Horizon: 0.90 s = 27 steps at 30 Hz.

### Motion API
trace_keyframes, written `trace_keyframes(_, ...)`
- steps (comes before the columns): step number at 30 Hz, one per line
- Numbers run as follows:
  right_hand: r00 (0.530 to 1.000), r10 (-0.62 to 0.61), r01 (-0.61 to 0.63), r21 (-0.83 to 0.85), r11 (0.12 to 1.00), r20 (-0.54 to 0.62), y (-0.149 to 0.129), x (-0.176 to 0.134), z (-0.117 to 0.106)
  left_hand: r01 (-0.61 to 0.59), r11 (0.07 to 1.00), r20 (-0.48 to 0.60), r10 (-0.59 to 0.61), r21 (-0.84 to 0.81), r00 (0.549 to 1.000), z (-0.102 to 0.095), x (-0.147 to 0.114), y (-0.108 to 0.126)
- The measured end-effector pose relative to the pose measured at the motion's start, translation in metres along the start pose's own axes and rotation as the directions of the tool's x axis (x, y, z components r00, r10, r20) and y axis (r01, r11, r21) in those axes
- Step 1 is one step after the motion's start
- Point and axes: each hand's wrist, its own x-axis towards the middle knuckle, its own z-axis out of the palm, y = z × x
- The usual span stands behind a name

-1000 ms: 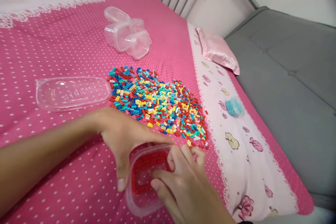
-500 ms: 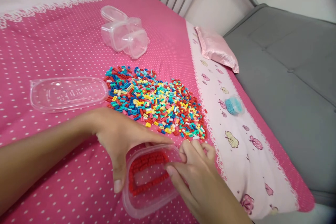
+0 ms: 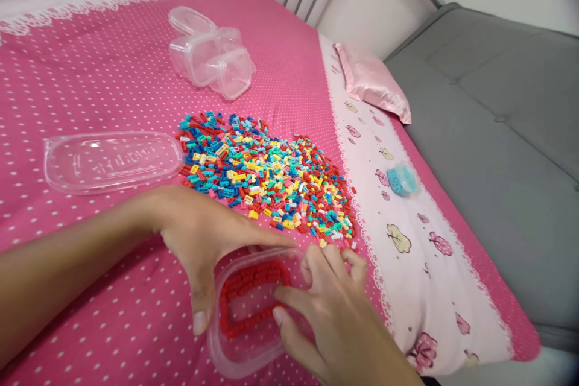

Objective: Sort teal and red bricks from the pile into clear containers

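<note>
A clear plastic container (image 3: 235,362) stands on the pink polka-dot bedspread. Inside it, small red toy bricks (image 3: 246,321) form a rounded ring along the walls. My left hand (image 3: 194,241) curves around the container's far left side, thumb outside the rim and fingers stretched along the far edge. My right hand (image 3: 330,307) reaches in over the right side. Its thumb and index finger are a little apart near the right end of the brick ring, the other fingers bent over the rim; no brick shows between the fingertips.
Beyond my hands spreads a pile of mixed coloured bricks (image 3: 266,175). A clear lid (image 3: 113,163) lies to its left. Several clear containers (image 3: 208,60) are grouped farther back. At right sit a small tub with blue contents (image 3: 402,181) and a pink pillow (image 3: 373,81).
My right hand has shifted left and farther into the container, its thumb and index finger now spread apart. My left hand keeps its place around the container.
</note>
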Motion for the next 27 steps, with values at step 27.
trace_keyframes(27,0.985,-0.157,0.150,0.109,0.983,0.065,-0.015,0.014,0.004,0.005,0.996,-0.032,-0.002,0.093,0.999,0.001,-0.002,-0.001)
